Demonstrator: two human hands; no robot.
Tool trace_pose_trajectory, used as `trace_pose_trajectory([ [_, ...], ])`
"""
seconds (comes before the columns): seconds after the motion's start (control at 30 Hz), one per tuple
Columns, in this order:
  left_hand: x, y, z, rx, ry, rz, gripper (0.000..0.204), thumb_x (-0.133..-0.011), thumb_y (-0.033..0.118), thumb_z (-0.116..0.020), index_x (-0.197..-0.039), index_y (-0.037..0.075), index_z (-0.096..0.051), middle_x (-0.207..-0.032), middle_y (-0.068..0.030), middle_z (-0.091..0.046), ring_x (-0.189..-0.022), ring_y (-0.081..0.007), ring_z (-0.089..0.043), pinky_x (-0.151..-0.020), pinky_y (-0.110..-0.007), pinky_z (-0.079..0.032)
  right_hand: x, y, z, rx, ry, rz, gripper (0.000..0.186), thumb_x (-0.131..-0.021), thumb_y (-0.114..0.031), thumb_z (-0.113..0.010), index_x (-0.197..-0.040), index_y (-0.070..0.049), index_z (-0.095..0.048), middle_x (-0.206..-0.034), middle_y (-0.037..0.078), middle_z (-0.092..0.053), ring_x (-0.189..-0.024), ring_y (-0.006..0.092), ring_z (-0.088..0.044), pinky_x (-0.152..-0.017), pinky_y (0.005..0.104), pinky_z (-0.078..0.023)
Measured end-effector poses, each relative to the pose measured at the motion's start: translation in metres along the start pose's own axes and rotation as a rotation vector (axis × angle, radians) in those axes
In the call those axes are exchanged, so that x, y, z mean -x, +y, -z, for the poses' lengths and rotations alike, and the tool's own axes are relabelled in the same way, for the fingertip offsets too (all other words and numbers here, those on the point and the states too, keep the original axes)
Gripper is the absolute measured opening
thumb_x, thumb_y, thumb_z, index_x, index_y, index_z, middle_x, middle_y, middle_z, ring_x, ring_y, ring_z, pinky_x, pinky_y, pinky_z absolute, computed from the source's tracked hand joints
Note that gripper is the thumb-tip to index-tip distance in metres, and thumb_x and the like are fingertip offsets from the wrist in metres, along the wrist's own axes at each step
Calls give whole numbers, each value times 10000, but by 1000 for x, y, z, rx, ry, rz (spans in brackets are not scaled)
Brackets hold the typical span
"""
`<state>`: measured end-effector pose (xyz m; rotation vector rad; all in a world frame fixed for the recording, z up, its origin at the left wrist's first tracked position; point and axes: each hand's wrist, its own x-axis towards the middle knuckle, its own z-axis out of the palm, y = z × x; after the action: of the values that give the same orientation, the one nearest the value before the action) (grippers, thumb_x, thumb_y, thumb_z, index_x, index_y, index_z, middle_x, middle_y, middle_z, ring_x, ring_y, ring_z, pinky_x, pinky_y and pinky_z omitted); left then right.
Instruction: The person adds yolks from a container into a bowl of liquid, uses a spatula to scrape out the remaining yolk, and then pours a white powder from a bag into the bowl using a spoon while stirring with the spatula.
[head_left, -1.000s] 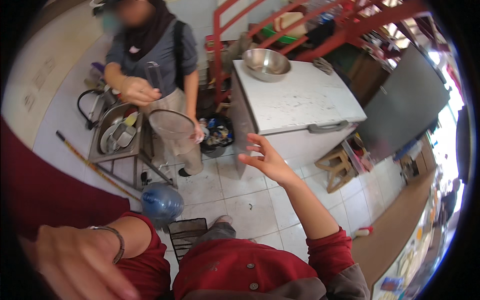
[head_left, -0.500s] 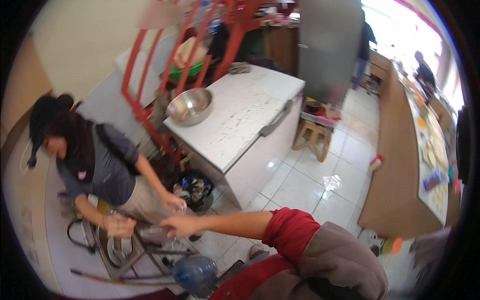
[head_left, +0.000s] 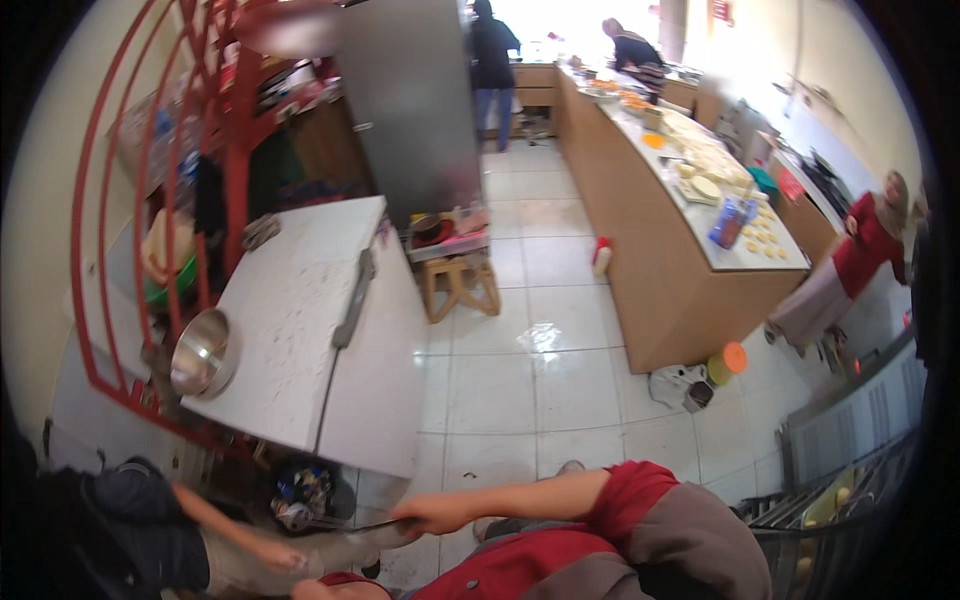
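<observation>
My right hand [head_left: 432, 514] reaches left across the bottom of the view, fingers closed on a mesh strainer [head_left: 376, 532], which is blurred and partly hidden. Bare skin, apparently my left hand [head_left: 312, 590], shows at the bottom edge, fingers hidden. Beside me at lower left, a co-worker in a dark shirt [head_left: 140, 515] holds out a hand [head_left: 282, 557] close to the strainer. Behind them stand a black bin [head_left: 335, 495] of rubbish and a white chest freezer [head_left: 282, 290] with a steel bowl [head_left: 202, 351] on top.
Red stair railing [head_left: 238, 160], steel fridge [head_left: 408, 120], wooden stool [head_left: 460, 282]. A long counter [head_left: 660, 250] holds dough pieces; containers [head_left: 727, 365] lie at its foot. People stand at the back [head_left: 492, 55], [head_left: 635, 55] and right [head_left: 870, 240]. A metal rack [head_left: 820, 520] is at lower right.
My view has swung up and right toward the counter and far end. My right hand went from open to closed on the strainer that the co-worker held up.
</observation>
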<state>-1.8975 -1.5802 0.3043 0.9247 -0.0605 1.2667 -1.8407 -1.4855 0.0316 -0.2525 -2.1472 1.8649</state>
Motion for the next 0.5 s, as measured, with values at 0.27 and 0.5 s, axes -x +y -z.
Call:
trace_pose_trajectory([
  [0.27,-118,-126,3,398,-377,183,340,-808,42,-617,-1033,43,-362,-673,-181,-577,-556,-308,-560,-502,-388,-471,278,39,41,117,878,-432,237,-808,-162,-585,-982,-12,-528,-916,148,-617,-863,302,-584,-740,361,-450],
  [0.5,-204,-271,-35,706,-821,378,397,-752,-37,-648,-1007,18,-350,-713,-226,-577,-579,-337,-578,-530,-401,-492,429,13,45,6,1545,-721,267,-787,-202,-607,-975,-22,-550,-867,168,-609,-791,293,-586,-688,341,-445],
])
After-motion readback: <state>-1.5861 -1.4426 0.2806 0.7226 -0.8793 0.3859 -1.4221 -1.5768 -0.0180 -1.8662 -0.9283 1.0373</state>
